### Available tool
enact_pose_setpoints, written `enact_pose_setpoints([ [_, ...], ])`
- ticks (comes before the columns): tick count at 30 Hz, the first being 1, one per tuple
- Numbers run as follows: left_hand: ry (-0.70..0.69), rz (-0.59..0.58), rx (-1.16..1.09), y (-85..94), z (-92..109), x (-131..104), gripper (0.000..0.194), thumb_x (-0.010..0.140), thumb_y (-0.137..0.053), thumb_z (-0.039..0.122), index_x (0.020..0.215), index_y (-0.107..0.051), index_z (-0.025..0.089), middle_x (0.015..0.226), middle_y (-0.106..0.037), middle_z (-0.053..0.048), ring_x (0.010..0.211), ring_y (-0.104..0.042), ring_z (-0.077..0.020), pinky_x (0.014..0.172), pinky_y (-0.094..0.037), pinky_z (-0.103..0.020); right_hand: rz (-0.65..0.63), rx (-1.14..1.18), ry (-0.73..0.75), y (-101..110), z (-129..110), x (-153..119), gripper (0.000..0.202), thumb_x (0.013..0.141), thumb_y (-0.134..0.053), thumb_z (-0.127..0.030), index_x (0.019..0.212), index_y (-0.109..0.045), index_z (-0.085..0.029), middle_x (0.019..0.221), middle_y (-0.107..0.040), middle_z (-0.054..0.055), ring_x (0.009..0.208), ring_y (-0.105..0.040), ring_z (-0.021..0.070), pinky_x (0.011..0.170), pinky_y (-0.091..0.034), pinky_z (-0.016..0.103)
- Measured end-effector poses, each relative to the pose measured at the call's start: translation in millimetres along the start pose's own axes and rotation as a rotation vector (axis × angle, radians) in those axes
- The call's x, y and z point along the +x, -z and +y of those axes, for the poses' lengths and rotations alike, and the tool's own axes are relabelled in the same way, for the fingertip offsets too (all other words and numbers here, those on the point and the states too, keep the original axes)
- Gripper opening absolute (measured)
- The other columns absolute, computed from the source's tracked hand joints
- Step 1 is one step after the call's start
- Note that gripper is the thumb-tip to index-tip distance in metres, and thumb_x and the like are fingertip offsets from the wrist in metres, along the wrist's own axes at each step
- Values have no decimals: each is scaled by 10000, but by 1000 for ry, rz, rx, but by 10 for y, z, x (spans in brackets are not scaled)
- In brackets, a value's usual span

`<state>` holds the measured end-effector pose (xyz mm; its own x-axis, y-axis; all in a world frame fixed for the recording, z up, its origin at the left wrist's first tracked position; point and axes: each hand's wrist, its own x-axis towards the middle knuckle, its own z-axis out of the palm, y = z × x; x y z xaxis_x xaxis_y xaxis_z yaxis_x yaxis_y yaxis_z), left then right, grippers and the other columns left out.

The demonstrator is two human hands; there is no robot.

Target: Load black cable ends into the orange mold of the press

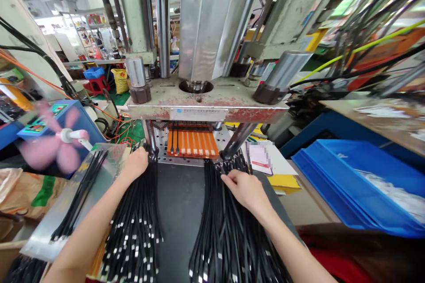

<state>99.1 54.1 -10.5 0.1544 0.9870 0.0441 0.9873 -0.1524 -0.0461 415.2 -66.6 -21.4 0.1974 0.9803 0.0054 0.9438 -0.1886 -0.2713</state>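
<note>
Black cables hang together in two thick bundles, a left bundle (139, 212) and a right bundle (222, 225), spread over a dark mat (179, 199). The left hand (136, 161) is at the top of its bundle, fingers curled, the right hand (245, 188) over the other, thumb and forefinger close – whether either pinches a cable, I cannot tell. This looks like picking out strands, and the next move would call for a fine pinch that frees one cable without dragging its neighbours. Just beyond, an orange fixture (192, 139) holds two black cables at its left side, beneath the press (159, 112). Farther out, a metal sheet (43, 243) bears more cables (81, 194); on the right, a blue tray (318, 185) contains loose white pieces (392, 190) – too blurred to identify
</note>
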Motion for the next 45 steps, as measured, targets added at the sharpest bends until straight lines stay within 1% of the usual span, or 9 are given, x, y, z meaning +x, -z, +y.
enact_pose_setpoints([
  [5,26,-32,6,12,-21,-30,309,891,-462,335,1027,-569,79,1055,-620,-213,993,-616,-331,811,-479,-403,143,313,87,128,-21,-40,239,895,-419,-392,757,-523,-227,599,-636,1,554,-607,183,589,-391,275],
  [9,94,-39,-32,9,-117,-7,323,922,-387,327,1028,-571,83,1025,-631,-204,1007,-619,-305,832,-475,-387,63,513,263,177,-208,-43,238,856,-449,-323,1026,-561,-199,664,-649,-9,592,-600,166,613,-416,264],
  [12,145,-20,-82,7,-215,35,347,891,-456,351,1074,-554,73,1118,-600,-227,1065,-593,-313,855,-465,-392,-26,549,394,191,-386,3,212,855,-455,-308,903,-625,-190,714,-660,13,644,-603,168,632,-420,265],
  [15,160,-25,-182,18,-328,87,229,868,-490,303,928,-618,122,1016,-664,-162,989,-633,-261,837,-465,-336,-59,604,464,181,-558,54,265,892,-426,-319,783,-627,-185,717,-660,18,658,-604,158,636,-416,252],
  [20,119,76,-361,240,-397,-3,189,874,-489,311,833,-612,173,818,-695,-37,778,-649,-146,713,-461,-224,-72,647,523,239,-805,38,285,933,-402,-307,1020,-650,-195,562,-588,-38,542,-562,133,596,-402,231],
  [26,-332,196,-891,929,94,-551,176,871,-535,337,856,-576,167,683,-586,25,591,-531,-81,561,-411,-181,-86,773,635,531,-1020,-184,276,903,-466,-213,1131,-620,-226,645,-618,-42,579,-566,109,601,-405,204],
  [31,-597,147,-1182,1414,575,-756,159,868,-563,268,881,-671,153,756,-576,-4,498,-531,-44,451,-425,-157,43,939,637,699,-1131,-257,185,915,-466,-257,848,-623,-186,649,-596,-22,580,-538,101,574,-390,196],
  [39,-543,33,-1420,1504,928,-391,218,751,-693,329,780,-649,117,567,-561,27,420,-547,-68,409,-470,-159,148,892,613,504,-1094,-210,171,888,-521,-283,811,-627,-173,665,-581,-7,586,-507,116,580,-395,224],
  [45,-682,489,-1408,1635,973,23,175,795,-649,309,805,-633,135,687,-601,16,489,-540,-48,486,-455,-170,110,640,562,92,-976,259,147,851,-567,-273,816,-676,-182,705,-662,14,622,-585,151,630,-431,255],
])
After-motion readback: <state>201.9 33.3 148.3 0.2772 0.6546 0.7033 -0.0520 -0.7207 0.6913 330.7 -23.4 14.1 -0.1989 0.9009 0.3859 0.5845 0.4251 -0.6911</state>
